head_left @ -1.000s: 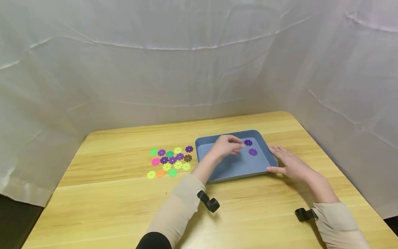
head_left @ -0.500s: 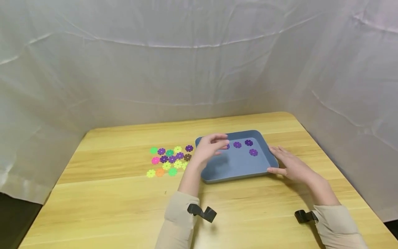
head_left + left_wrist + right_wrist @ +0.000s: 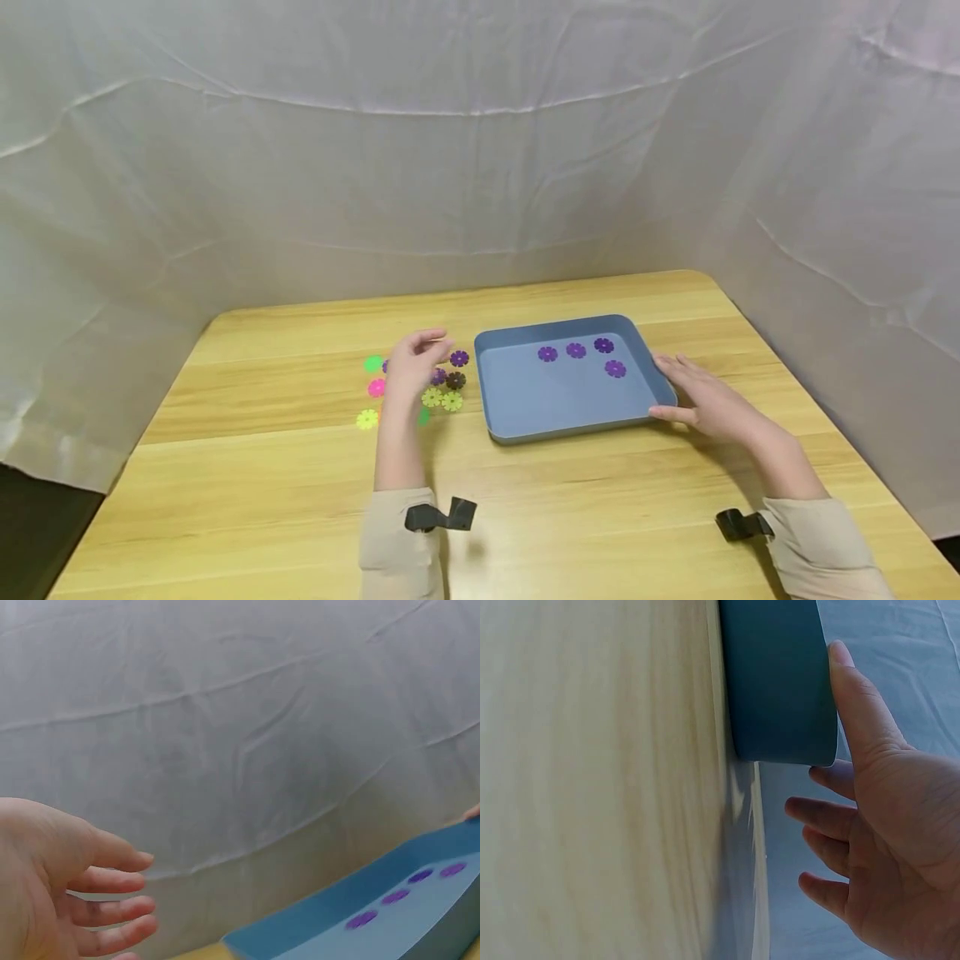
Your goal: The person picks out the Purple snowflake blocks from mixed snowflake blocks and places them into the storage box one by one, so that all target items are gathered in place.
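Observation:
My left hand [image 3: 408, 371] hovers over the loose flower-shaped plastic discs left of the tray, covering some of them. Its fingers are loosely bent with nothing between them, as the left wrist view also shows. At the right end of the blue-grey tray [image 3: 555, 404], my right hand [image 3: 708, 402] touches the near right corner with fingers spread. Its thumb [image 3: 866, 712] lies at the rim in the right wrist view. Inside the tray lie several purple flower discs [image 3: 547, 354], most in a row along the far side and another [image 3: 615, 368] closer to me.
Beside the left hand lie a pink disc [image 3: 377, 387], a yellow disc [image 3: 367, 419], a brown disc [image 3: 455, 381], a dark purple disc [image 3: 459, 358] and a green disc [image 3: 373, 363]. The wooden table [image 3: 247, 467] backs onto a pale hanging sheet [image 3: 450, 183].
My left hand has moved left from over the tray to above the loose discs. Two purple discs at the tray's far side, hidden by the hand at first, now show. The right hand stays at the corner.

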{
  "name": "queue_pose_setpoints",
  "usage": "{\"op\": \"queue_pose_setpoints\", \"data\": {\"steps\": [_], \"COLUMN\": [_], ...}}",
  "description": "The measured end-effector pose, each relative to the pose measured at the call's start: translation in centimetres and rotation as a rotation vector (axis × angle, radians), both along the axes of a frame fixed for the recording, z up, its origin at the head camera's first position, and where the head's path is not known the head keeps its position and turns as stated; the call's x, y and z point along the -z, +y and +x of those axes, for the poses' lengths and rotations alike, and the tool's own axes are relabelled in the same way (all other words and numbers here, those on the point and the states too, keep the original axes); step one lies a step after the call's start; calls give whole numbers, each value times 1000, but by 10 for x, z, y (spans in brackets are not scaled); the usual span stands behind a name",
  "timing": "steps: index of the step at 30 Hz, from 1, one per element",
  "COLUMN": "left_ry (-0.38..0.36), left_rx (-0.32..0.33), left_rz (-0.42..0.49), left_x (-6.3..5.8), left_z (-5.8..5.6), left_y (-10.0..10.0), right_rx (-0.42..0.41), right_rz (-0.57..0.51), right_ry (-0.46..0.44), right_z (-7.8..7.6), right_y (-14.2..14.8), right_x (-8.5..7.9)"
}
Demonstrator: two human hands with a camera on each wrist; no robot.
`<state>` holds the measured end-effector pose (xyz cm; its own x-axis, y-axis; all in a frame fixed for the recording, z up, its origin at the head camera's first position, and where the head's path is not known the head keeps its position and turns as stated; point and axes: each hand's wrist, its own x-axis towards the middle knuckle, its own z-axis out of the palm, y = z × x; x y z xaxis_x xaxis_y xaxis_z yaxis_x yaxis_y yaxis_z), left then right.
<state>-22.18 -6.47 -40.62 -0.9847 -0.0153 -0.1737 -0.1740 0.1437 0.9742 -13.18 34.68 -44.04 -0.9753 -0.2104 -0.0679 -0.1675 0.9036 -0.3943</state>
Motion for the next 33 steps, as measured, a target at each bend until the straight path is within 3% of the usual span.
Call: {"op": "queue_pose_setpoints", "data": {"steps": [6, 11, 15, 21, 28, 33], "left_ry": [53, 159, 219, 176, 100, 42], "left_rx": [-227, -356, -423, -418, -349, -321], "left_rz": [-207, -293, -349, -470, -661, -696], "left_x": [20, 47, 69, 83, 78, 75], "left_z": [-8, -16, -21, -28, -34, -34], "left_y": [-28, -39, -40, -37, -40, -44], "right_rx": [11, 18, 17, 15, 8, 6], "right_rz": [0, -3, -11, -22, -22, -21], "right_ry": [-14, -26, -32, -38, -20, -22], "right_z": [-1, -3, -4, -3, -4, -5], "right_y": [1, 1, 1, 5, 6, 4], "right_x": [-1, -3, -1, -1, 1, 2]}}
